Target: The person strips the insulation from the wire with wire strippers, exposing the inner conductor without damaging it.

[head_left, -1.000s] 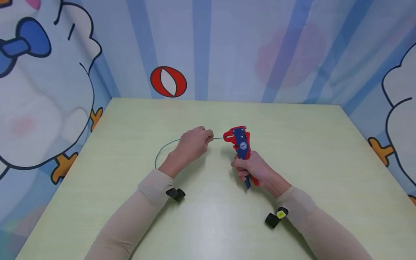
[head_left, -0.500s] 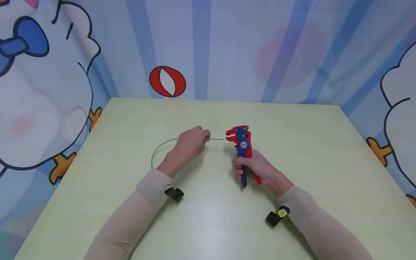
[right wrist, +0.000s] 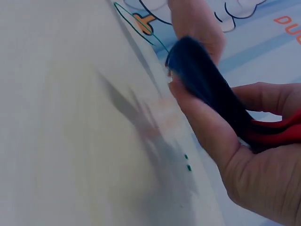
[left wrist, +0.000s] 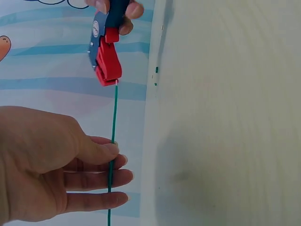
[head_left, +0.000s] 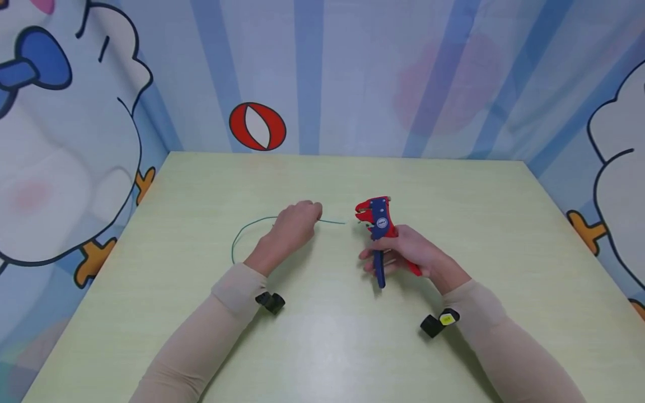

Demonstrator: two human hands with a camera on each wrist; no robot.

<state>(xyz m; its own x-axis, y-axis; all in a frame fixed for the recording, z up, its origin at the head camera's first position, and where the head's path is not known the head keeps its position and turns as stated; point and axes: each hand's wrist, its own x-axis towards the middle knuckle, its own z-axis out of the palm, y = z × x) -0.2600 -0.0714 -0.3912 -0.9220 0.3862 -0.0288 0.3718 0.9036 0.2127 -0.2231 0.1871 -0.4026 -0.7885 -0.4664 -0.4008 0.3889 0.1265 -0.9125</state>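
Note:
My left hand (head_left: 296, 225) pinches a thin green wire (left wrist: 115, 110) between thumb and index finger, its other fingers lying behind the wire. The wire's tip, pale in the left wrist view, points right toward the tool, and its long tail (head_left: 247, 226) loops back to the left. My right hand (head_left: 403, 252) holds a red and blue wire stripper (head_left: 379, 212) by its handles, which are spread apart. The stripper's red nose faces left with its jaws parted. In the head view a small gap lies between nose and wire tip.
Tiny green bits (left wrist: 156, 69) lie on the pale tabletop (head_left: 322, 347) below the hands. A blue striped cartoon backdrop (head_left: 353, 84) rises behind the table and along both sides. Black wrist cameras (head_left: 271, 303) sit on both sleeves.
The wire's end has come out of the stripper's nose. The stripper has shifted right, its handles have spread, and the right fingers have loosened. The left hand has moved slightly left with the wire.

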